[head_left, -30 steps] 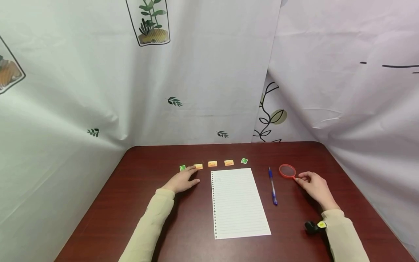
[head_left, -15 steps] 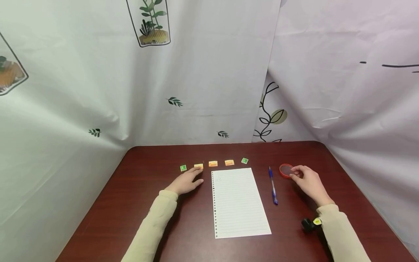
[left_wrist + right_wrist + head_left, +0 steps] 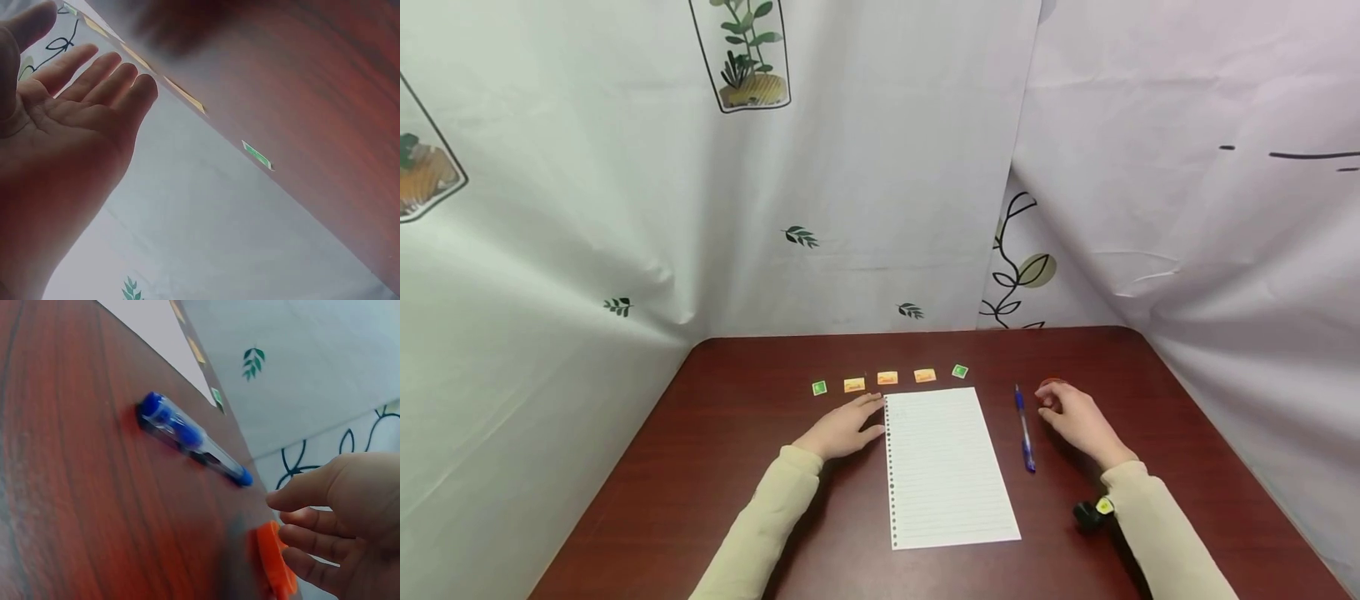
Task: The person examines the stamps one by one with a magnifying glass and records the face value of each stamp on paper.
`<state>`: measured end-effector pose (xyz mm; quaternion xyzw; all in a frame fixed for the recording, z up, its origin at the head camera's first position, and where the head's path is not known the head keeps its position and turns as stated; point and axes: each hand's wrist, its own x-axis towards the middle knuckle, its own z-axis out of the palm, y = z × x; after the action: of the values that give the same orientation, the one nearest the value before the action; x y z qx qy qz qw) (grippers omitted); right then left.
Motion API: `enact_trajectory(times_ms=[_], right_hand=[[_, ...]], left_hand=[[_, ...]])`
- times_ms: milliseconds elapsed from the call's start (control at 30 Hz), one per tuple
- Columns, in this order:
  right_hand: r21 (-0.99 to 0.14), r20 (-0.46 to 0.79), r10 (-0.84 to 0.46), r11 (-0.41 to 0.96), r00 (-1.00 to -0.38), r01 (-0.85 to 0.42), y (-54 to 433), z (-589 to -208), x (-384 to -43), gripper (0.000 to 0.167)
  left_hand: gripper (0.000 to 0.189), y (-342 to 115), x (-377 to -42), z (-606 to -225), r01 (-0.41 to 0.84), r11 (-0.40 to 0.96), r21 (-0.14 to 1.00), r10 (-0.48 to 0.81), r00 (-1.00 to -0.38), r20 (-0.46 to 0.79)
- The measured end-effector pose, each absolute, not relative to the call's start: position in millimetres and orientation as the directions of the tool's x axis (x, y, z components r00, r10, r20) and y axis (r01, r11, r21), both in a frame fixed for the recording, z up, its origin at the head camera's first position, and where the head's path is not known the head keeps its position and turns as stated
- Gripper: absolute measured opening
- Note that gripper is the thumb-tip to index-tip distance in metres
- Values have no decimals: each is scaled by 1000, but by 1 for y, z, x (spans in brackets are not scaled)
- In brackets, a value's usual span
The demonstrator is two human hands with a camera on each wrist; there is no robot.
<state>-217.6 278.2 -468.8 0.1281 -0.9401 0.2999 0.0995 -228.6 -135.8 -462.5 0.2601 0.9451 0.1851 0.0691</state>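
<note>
My left hand [image 3: 842, 429] reaches to the upper left edge of a lined, punched sheet of paper [image 3: 951, 471], its fingertips at the edge. In the left wrist view its fingers are loosely extended and hold nothing. My right hand [image 3: 1082, 425] is between a blue ballpoint pen [image 3: 1026, 433] and a red-rimmed magnifying glass [image 3: 1052, 381], which it mostly hides in the head view. The right wrist view shows loosely bent fingers beside the orange-red rim [image 3: 274, 556], apart from the pen, with nothing held.
Beyond the paper lies a row of small stamps: a green one [image 3: 819, 387] at left, orange ones such as the middle one [image 3: 887, 377], and another green one [image 3: 960, 371] at right. White patterned cloth [image 3: 880, 208] hangs around the dark red table [image 3: 700, 450].
My left hand has moved right from the stamps to the paper's edge. My right hand has left the magnifying glass handle and moved left over the glass toward the pen.
</note>
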Motion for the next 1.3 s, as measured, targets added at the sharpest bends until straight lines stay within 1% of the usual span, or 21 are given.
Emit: enact_trajectory(times_ms=[200, 567, 800, 1100, 1300], right_hand=[[-516, 222, -231, 797, -947, -315, 268, -472, -221, 21], [-479, 188, -298, 804, -936, -352, 261, -473, -228, 27], [-457, 161, -316, 816, -935, -355, 257, -472, -233, 30], [-467, 113, -320, 819, -941, -334, 245, -468, -238, 33], [-476, 132, -329, 806, -935, -351, 239, -470, -242, 30]], left_hand=[[59, -136, -230, -465, 462, 808, 364, 512, -858, -48], [79, -134, -229, -468, 457, 809, 369, 524, -845, -103], [81, -134, -229, -469, 456, 816, 355, 525, -842, -123], [80, -134, -230, -468, 456, 822, 341, 525, -839, -145], [80, -135, -230, -469, 460, 823, 333, 526, -839, -141]])
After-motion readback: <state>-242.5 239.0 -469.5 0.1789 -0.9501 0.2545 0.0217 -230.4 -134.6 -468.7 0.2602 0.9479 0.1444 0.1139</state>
